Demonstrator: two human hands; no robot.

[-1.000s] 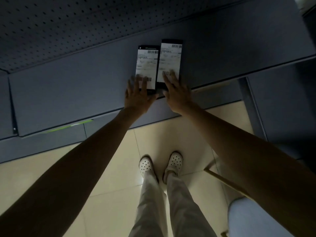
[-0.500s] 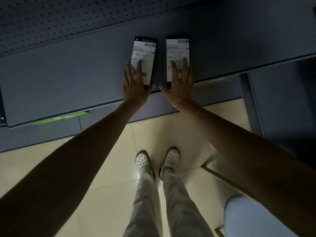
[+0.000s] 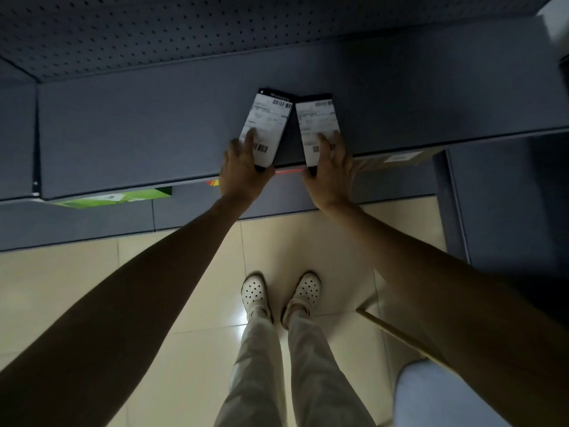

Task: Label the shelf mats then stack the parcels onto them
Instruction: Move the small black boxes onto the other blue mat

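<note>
Two flat black parcels with white barcode labels lie side by side on the grey shelf mat [image 3: 138, 134]. Their far ends touch and their near ends splay apart at the shelf's front edge. My left hand [image 3: 243, 167] holds the near end of the left parcel [image 3: 271, 118], with fingers on its label and left edge and the thumb at the end. In the same way my right hand [image 3: 331, 171] holds the near end of the right parcel [image 3: 317, 118].
A perforated back panel [image 3: 184, 32] rises behind the shelf. On the lower shelf sit a green box [image 3: 110, 198] and a brown carton [image 3: 397, 158]. Another grey shelf unit [image 3: 505, 204] stands at the right. My feet are on the beige tiled floor [image 3: 61, 288], and a stool [image 3: 437, 392] is at the lower right.
Half a second ago the parcels lay parallel with a gap under my flat hands. Now they are angled with far ends touching, and my hands have slid back to their near ends.
</note>
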